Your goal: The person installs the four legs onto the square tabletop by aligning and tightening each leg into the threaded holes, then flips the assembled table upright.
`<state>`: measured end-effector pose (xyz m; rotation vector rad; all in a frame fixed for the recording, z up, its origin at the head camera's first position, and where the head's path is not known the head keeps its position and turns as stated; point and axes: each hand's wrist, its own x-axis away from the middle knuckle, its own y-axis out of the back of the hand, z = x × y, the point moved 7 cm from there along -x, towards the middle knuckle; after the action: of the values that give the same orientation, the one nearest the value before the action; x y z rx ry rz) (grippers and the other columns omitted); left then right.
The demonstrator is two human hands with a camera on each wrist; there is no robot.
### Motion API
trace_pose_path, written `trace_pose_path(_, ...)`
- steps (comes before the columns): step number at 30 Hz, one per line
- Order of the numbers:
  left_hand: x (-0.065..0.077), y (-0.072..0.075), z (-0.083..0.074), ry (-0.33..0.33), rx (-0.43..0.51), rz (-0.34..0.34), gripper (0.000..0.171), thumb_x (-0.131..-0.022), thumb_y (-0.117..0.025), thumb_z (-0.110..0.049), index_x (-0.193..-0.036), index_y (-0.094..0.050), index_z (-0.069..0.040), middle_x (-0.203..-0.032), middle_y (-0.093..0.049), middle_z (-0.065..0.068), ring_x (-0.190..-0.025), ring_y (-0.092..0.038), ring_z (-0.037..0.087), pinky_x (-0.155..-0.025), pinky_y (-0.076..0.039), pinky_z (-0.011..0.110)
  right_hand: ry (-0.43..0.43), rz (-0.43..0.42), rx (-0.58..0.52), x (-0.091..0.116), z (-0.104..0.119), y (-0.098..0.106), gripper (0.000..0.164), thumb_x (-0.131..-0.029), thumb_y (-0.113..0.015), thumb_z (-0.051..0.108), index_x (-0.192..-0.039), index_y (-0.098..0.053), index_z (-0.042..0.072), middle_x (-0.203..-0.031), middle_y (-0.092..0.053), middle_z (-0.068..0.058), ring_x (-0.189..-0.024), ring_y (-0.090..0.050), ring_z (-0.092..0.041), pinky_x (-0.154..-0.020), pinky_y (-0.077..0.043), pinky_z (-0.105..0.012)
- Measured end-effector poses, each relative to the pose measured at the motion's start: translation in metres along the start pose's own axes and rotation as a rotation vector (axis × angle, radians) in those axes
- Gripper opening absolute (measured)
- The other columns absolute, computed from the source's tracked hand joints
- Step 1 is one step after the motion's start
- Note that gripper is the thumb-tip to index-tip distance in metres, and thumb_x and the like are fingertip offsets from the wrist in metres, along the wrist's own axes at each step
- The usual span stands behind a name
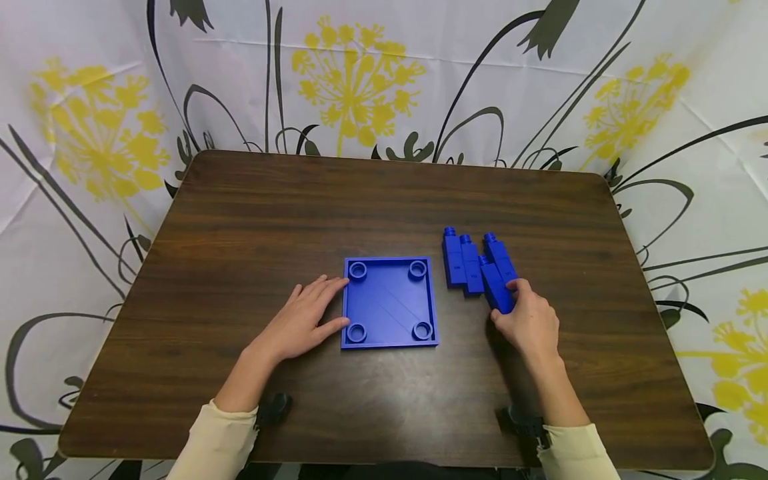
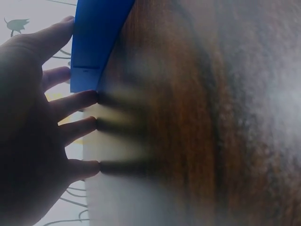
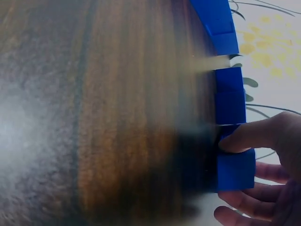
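Observation:
A square blue plastic panel [image 1: 389, 303] lies flat on the table, raised rim up, with a round socket in each corner. My left hand [image 1: 300, 321] rests at its left edge, fingers spread and fairly straight; in the left wrist view, the thumb touches the blue side wall [image 2: 96, 42]. To the panel's right lie several tapered blue legs [image 1: 453, 261], each with a round peg at its far end. My right hand [image 1: 531, 323] pinches the near end of one blue leg [image 1: 496, 290] between thumb and fingers. The right wrist view shows the thumb against that leg [image 3: 236, 170].
Everything lies on a dark wood-grain table [image 1: 288, 220] with rounded corners. A white curtain [image 1: 372, 40] with yellow and grey flower prints hangs behind and beside it. Each wrist wears a dark camera strap [image 1: 528, 427] below the cream sleeves.

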<state>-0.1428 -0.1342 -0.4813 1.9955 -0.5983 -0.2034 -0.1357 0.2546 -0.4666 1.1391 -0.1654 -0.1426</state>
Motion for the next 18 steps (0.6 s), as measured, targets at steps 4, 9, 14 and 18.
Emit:
trace_pose_path(4, 0.0, 0.0, 0.001, -0.002, 0.001, -0.003, 0.071, -0.096, -0.054, -0.054, -0.156, -0.028, -0.024, -0.156, -0.032, 0.008, -0.148, -0.018, 0.031, -0.111, -0.012, 0.065, -0.032, 0.021, -0.013, 0.0, -0.001, 0.005, 0.055, -0.079, -0.072, 0.029, -0.126, -0.059, 0.004, -0.11, -0.064, -0.022, -0.086, -0.063, -0.039, -0.068, -0.049, -0.052)
trace_pose_path(9, -0.001, -0.001, 0.001, -0.006, 0.007, -0.005, 0.071, -0.096, -0.054, -0.053, -0.156, -0.027, -0.024, -0.156, -0.033, 0.008, -0.147, -0.018, 0.031, -0.111, -0.011, 0.065, -0.034, -0.034, -0.055, -0.002, -0.004, 0.016, 0.052, -0.078, -0.071, 0.029, -0.123, -0.065, 0.004, -0.109, -0.062, -0.021, -0.09, -0.06, -0.039, -0.071, -0.047, -0.051)
trace_pose_path(14, -0.002, -0.001, 0.001, 0.001, 0.01, -0.001, 0.071, -0.096, -0.054, -0.053, -0.156, -0.027, -0.024, -0.157, -0.032, 0.007, -0.148, -0.017, 0.031, -0.111, -0.011, 0.065, 0.043, -0.191, -0.195, -0.004, -0.003, 0.033, 0.038, -0.077, -0.075, 0.022, -0.11, -0.072, 0.005, -0.1, -0.063, -0.013, -0.083, -0.059, -0.03, -0.069, -0.045, -0.041)
trace_pose_path(18, -0.002, -0.001, 0.001, 0.007, 0.011, 0.003, 0.071, -0.096, -0.054, -0.053, -0.156, -0.027, -0.024, -0.157, -0.032, 0.008, -0.148, -0.017, 0.03, -0.111, -0.011, 0.066, 0.128, -0.305, -0.365, -0.008, 0.001, 0.048, 0.029, -0.075, -0.077, 0.012, -0.102, -0.074, 0.001, -0.093, -0.064, -0.008, -0.077, -0.061, -0.019, -0.071, -0.052, -0.029)
